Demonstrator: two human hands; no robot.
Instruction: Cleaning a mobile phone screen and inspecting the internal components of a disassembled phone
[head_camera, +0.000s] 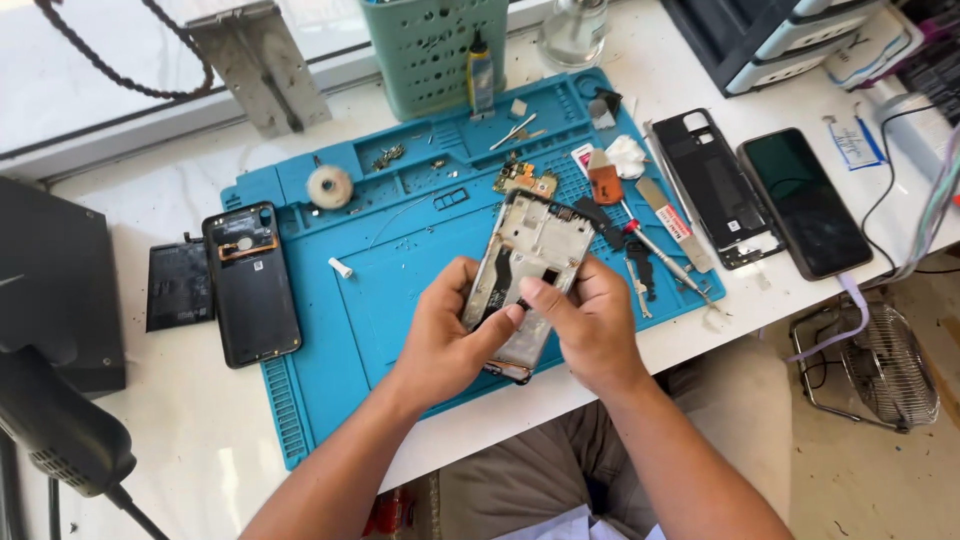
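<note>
Both my hands hold an opened phone frame (530, 250) above the blue work mat (400, 290). Its silver inner side with black cables faces up. My left hand (450, 330) grips its left edge and lower end. My right hand (590, 320) grips the right edge, and its thumb and finger pinch a small black part at the frame's middle.
A black phone back cover (250, 283) and a flat battery (180, 285) lie at the left. A circuit board (525, 181), tape roll (329, 186), screwdriver (660, 255), pry tools, another back cover (720, 185) and a dark phone (805, 202) lie around. A green basket (435, 50) stands behind.
</note>
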